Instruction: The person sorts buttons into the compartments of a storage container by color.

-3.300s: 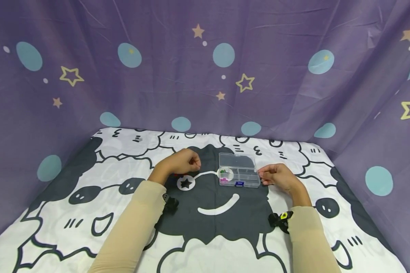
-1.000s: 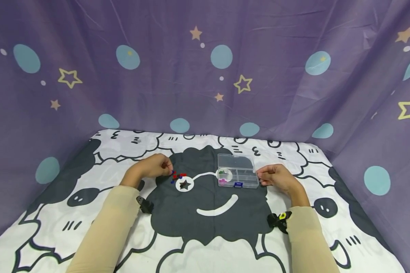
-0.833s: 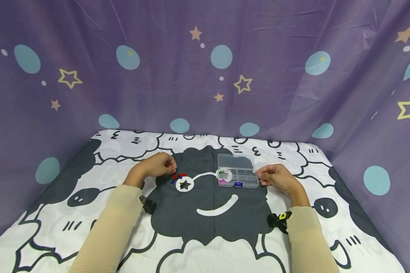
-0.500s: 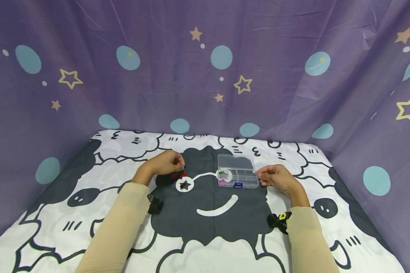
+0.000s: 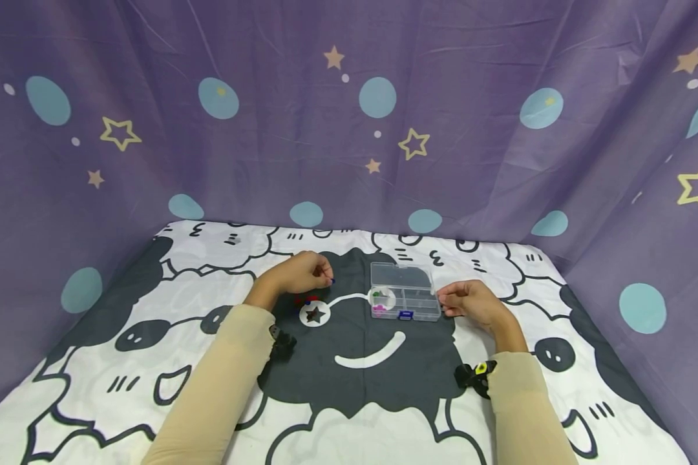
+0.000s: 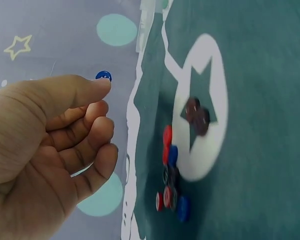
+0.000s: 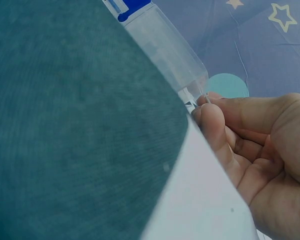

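Note:
My left hand [image 5: 302, 272] pinches a small blue button [image 6: 104, 76] between thumb and fingertips, above the dark cloth left of the box. A clear plastic compartment box [image 5: 421, 301] with a blue latch [image 5: 406, 315] sits with its lid [image 5: 401, 276] raised. Green pieces [image 5: 378, 294] and pink pieces [image 5: 379, 309] lie in its left compartments. At the box's right side, my right hand [image 5: 475, 302] grips the edge with thumb and fingertips. Loose red, blue and black buttons [image 6: 168, 195] lie below my left hand, with two brown buttons [image 6: 197, 116] on the printed star.
A cloth [image 5: 360, 381] printed with cartoon sheep faces covers the table. Behind it hangs a purple curtain [image 5: 302, 161] with stars and light blue dots. Black wrist cameras sit on both sleeves.
My left hand reached left to the loose buttons, picked up a blue one, and has moved right with it towards the box. The right hand and box have stayed in place.

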A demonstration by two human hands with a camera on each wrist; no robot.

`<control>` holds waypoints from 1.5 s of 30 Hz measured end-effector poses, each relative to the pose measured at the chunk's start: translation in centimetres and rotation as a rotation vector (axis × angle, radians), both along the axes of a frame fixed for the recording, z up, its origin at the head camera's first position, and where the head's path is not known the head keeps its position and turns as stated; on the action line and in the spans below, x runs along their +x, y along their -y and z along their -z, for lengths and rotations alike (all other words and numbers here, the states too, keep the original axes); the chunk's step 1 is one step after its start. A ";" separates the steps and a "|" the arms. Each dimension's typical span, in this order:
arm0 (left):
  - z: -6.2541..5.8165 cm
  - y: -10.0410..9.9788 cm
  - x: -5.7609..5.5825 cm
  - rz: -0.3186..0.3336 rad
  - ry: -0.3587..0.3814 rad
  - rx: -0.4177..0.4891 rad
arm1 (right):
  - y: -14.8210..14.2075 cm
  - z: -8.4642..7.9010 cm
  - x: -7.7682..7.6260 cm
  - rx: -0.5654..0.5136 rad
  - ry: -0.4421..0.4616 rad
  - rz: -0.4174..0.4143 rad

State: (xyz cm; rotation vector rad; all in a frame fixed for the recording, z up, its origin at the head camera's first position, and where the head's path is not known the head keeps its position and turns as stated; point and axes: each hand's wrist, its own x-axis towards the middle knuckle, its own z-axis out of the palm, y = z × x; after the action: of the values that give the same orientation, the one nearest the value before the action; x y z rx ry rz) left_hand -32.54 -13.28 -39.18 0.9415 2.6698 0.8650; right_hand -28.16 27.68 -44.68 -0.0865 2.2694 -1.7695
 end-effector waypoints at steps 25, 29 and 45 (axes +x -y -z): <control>-0.5 -6.2 -0.5 0.093 -0.036 -0.031 | 0.0 -0.1 -0.3 0.002 -0.016 -0.029; -0.4 -7.0 -0.5 0.117 -0.032 -0.019 | -0.1 0.0 -0.4 0.003 -0.015 -0.027; 0.0 -10.6 -0.2 0.176 -0.013 0.022 | -0.3 0.0 -0.2 0.007 -0.012 -0.024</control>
State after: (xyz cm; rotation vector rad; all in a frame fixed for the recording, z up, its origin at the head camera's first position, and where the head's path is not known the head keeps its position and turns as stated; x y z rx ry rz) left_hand -32.72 -2.68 -39.16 1.1702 2.5454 0.8528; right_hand -28.34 27.95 -44.63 -0.1227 2.2727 -1.7537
